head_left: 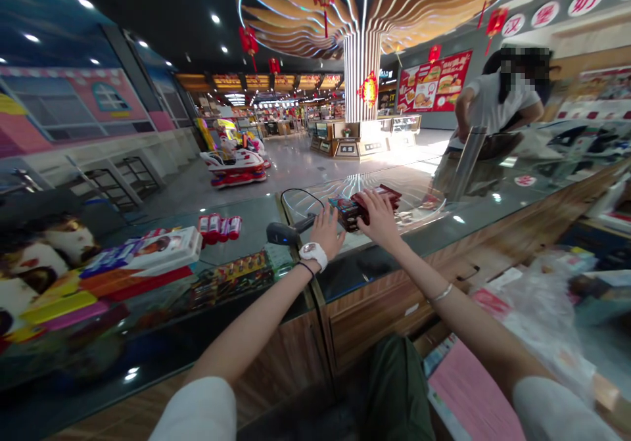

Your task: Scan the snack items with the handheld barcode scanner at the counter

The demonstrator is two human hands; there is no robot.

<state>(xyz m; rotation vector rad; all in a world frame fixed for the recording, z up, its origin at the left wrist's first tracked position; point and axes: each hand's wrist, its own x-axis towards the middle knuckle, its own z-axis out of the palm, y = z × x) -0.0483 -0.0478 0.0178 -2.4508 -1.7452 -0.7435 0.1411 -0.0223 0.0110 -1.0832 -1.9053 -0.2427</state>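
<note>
My left hand [327, 232], with a white watch on its wrist, has its fingers spread beside a small dark box [344, 211] with coloured print. It holds nothing. A black handheld barcode scanner [286, 233] with a cable lies on the glass counter just left of that hand. My right hand [378, 219] is laid over a dark red packet [391, 193] at the right of the box, its thumb on the near side and fingers over the top. The hand hides part of the packet.
The glass counter [419, 231] runs across in front of me. At left are stacked boxes [172, 250] and several red and purple packs [219, 227]. Another person [503, 92] leans over the counter at right. Below right lies a clear plastic bag [547, 303].
</note>
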